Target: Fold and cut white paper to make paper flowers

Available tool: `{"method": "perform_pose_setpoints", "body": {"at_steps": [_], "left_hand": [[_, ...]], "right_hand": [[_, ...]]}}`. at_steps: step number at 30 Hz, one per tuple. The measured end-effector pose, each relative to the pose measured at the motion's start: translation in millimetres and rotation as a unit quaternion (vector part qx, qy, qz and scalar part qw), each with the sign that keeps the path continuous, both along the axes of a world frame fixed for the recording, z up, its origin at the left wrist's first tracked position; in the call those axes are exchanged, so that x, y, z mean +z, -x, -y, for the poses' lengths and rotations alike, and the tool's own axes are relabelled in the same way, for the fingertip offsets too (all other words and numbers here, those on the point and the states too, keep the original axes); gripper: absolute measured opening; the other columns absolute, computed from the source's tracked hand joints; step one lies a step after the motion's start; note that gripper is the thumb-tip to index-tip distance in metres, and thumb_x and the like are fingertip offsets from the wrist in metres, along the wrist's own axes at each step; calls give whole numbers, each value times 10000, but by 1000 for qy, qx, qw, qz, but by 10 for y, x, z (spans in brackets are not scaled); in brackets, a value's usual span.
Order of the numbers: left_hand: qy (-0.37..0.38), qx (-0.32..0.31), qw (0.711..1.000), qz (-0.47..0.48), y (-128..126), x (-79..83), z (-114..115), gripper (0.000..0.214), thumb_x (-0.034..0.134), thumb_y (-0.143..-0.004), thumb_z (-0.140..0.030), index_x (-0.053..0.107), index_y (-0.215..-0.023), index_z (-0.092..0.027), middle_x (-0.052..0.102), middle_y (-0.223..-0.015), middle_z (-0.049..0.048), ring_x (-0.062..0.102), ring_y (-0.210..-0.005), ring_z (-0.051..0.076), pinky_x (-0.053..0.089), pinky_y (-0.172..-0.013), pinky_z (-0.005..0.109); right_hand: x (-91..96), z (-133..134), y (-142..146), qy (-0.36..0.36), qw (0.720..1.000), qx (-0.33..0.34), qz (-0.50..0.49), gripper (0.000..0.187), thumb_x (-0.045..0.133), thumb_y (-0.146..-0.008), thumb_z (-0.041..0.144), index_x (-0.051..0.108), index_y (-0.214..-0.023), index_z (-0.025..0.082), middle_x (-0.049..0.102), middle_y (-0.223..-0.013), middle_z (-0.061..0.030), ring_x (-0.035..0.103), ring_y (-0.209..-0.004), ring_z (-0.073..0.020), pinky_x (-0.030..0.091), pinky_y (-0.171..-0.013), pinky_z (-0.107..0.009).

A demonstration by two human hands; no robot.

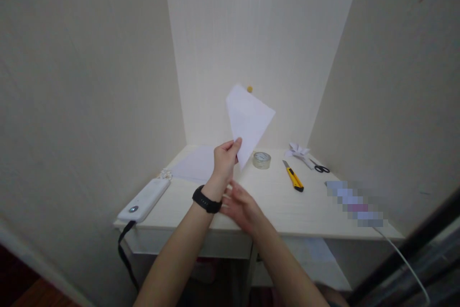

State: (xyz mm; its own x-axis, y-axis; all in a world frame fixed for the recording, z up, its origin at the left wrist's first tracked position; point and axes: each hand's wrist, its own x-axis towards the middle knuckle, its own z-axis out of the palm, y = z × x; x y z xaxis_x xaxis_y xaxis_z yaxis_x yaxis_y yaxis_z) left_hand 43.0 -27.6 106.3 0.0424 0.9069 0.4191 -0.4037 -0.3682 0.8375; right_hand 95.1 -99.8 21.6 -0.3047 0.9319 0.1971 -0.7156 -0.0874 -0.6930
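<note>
A white sheet of paper (pixel 250 118) with slanted edges is held up above the desk. My left hand (pixel 225 156), with a black band on its wrist, pinches the sheet by its lower left edge, thumb in front. Below and beside that wrist is my right hand (pixel 240 204), its fingers apart and partly behind the left wrist; I see nothing in it. A roll of clear tape (pixel 262 160) stands on the desk just right of the paper's lower tip. More white paper (pixel 196 163) lies flat on the desk behind my left hand.
On the right lie a yellow utility knife (pixel 294 177) with blade out, black scissors (pixel 321 168), a folded paper piece (pixel 299 150) and a blurred-out object (pixel 354 203) with a white cable. A white power bank (pixel 145 200) sits at the left edge. Walls enclose the white desk (pixel 266 211).
</note>
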Motion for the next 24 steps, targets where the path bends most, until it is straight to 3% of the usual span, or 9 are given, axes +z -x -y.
{"method": "perform_pose_setpoints", "body": {"at_steps": [3,7,9,12,16,19,22,24], "left_hand": [[36,-4,998,-47,64,-268,67,405,783,-691,-528,666,-666,-142,558,-580,-25,454,-508,79,375,-470,194],[91,-77,991,-62,90,-579,206,430,811,-646,-553,719,-740,-144,689,-726,33,615,-643,134,518,-628,248],[117,-150,976,-107,142,-650,250,457,821,-635,-560,730,-771,-134,722,-781,72,669,-705,173,559,-695,292],[160,-229,933,-228,287,-650,227,502,834,-626,-560,732,-808,-103,742,-825,140,710,-728,219,584,-658,310],[152,-153,953,-211,434,-606,57,476,844,-647,-519,693,-840,-111,747,-930,167,723,-713,226,588,-561,288],[153,-117,962,-191,425,-652,-82,405,827,-703,-462,683,-816,-101,746,-867,168,716,-669,221,574,-510,279],[139,-72,967,-201,359,-742,-185,369,792,-747,-446,667,-709,-102,718,-709,140,694,-592,211,553,-486,276],[101,-11,974,-204,322,-783,-237,374,770,-762,-458,652,-664,-117,687,-633,109,681,-564,202,530,-476,258]], "right_hand": [[118,-201,-408,-31,987,-159,3,531,855,-601,457,607,-1038,283,705,-1084,-30,651,-973,-224,510,-862,-389],[206,-441,-713,-6,954,-285,89,487,861,-596,437,635,-979,240,724,-993,-29,655,-804,-191,533,-730,-341],[173,-513,-779,16,938,-318,133,483,881,-554,437,661,-907,191,737,-923,-59,644,-738,-188,522,-661,-318],[77,-545,-877,25,936,-279,212,510,893,-520,453,691,-876,148,742,-837,-78,631,-669,-183,498,-588,-298],[-41,-525,-1010,19,940,-197,279,530,892,-518,448,703,-887,118,737,-776,-80,617,-619,-162,466,-550,-265],[-121,-562,-1058,6,936,-189,297,544,868,-550,445,687,-939,111,736,-803,-98,629,-642,-172,467,-562,-271],[-173,-635,-1068,-11,902,-301,310,612,815,-605,450,612,-1105,160,725,-923,-95,658,-734,-200,505,-622,-312],[-145,-639,-1047,-48,839,-428,334,615,768,-653,449,560,-1169,187,696,-1045,-109,660,-837,-214,528,-702,-355]]}}
